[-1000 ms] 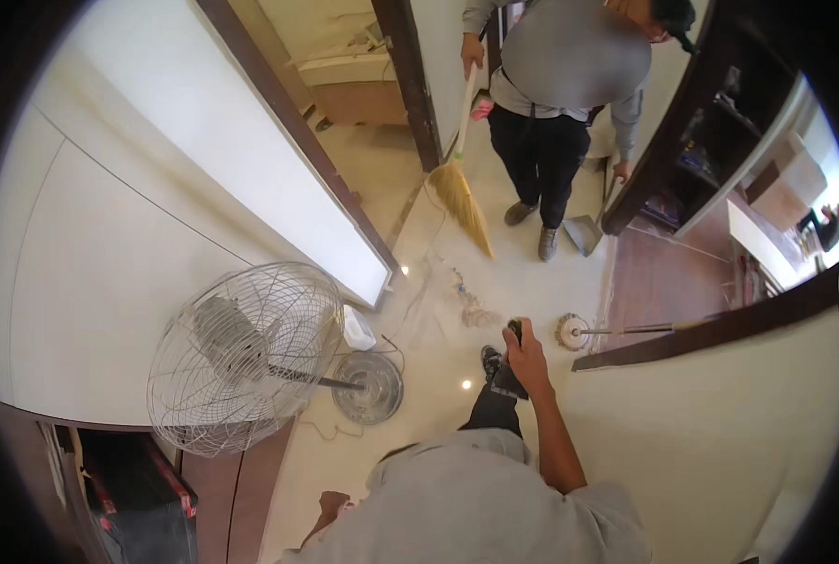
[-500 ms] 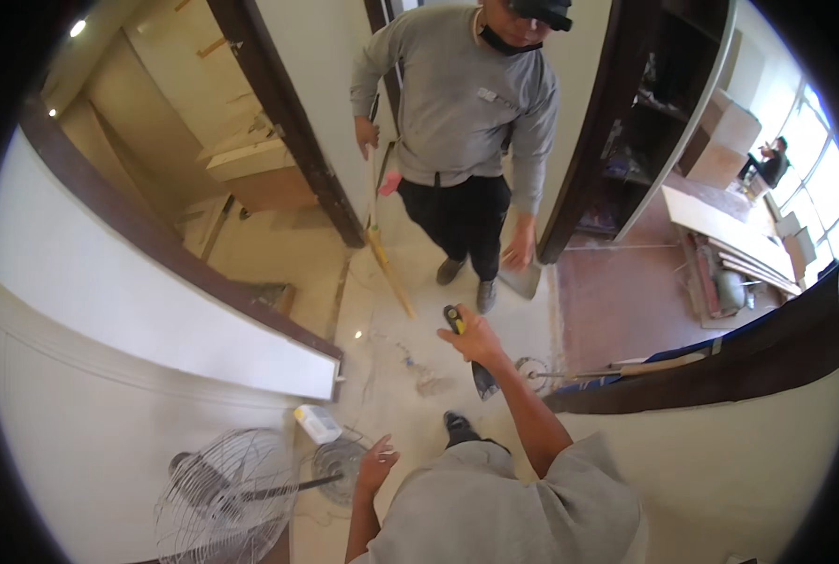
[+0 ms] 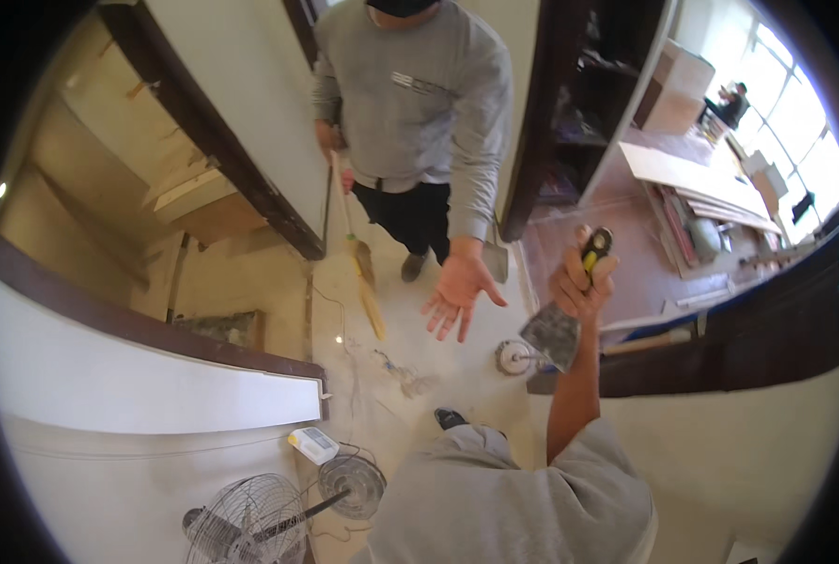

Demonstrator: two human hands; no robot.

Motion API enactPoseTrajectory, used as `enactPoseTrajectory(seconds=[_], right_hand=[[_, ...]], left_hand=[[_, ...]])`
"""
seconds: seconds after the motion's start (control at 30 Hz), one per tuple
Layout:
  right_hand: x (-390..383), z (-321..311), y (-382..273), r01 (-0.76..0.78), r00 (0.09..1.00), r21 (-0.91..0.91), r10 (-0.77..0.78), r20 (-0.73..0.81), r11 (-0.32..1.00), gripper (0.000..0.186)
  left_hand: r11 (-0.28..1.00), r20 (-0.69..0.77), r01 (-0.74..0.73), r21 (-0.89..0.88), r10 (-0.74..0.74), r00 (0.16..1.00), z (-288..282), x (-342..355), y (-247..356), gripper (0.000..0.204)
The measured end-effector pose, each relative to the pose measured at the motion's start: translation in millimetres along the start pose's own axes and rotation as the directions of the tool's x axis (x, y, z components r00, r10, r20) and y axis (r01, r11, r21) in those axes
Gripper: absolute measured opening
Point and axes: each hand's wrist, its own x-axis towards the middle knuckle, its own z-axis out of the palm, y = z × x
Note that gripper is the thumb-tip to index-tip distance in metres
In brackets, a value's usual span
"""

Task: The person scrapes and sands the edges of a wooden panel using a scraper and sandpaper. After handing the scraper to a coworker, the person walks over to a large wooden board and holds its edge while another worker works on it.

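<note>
My right hand (image 3: 579, 287) is raised at the right, its fingers wrapped round the black and yellow handle of a putty knife (image 3: 553, 336). The wide, smeared blade hangs down beside my wrist. Of my left hand nothing shows. Facing me stands a person in a grey top, whose open hand (image 3: 465, 287) is held out palm up, apart from the putty knife. That person's other hand (image 3: 328, 138) grips a broom (image 3: 368, 296) with yellow bristles. Behind the outstretched hand a grey dustpan (image 3: 497, 261) is partly hidden.
Lower left stands a wire-caged fan (image 3: 250, 522) on a round base (image 3: 352, 486), by a white and yellow box (image 3: 313, 445). Debris (image 3: 405, 374) lies mid-floor. Near my right forearm is a round, pale disc on a rod (image 3: 513, 357). Stacked boards (image 3: 701, 183) fill part of the right room.
My right hand has lifted the putty knife up and to the right. My left hand has left the view. The other person has stretched out an open palm; my view has shifted.
</note>
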Motion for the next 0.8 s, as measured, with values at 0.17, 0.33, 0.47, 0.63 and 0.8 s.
enactPoseTrajectory(seconds=[0.17, 0.33, 0.47, 0.63, 0.8], right_hand=[[22, 99, 32, -0.634, 0.75, -0.687, 0.501, -0.433, 0.355, 0.047], [22, 106, 144, -0.721, 0.583, -0.673, 0.671, -0.458, 0.166, 0.054], [29, 71, 140, -0.724, 0.686, -0.473, 0.455, -0.568, 0.502, 0.037], [22, 46, 145, -0.698, 0.642, -0.249, 0.433, -0.632, 0.672, 0.032], [20, 18, 158, -0.66, 0.617, -0.246, 0.324, -0.717, 0.71, 0.028]], left_hand=[[0.998, -0.012, -0.055, -0.024, 0.055, 0.998, -6, 38, 23, 0.073], [0.945, -0.094, -0.245, -0.219, 0.229, 0.969, -18, 83, 63, 0.073], [0.717, 0.003, -0.062, -0.694, 0.089, 0.996, -23, 132, 140, 0.069], [0.585, 0.134, 0.107, -0.804, 0.003, 0.991, -32, 99, 188, 0.056], [0.089, 0.319, 0.32, -0.943, -0.027, 0.947, -13, 81, 114, 0.047]])
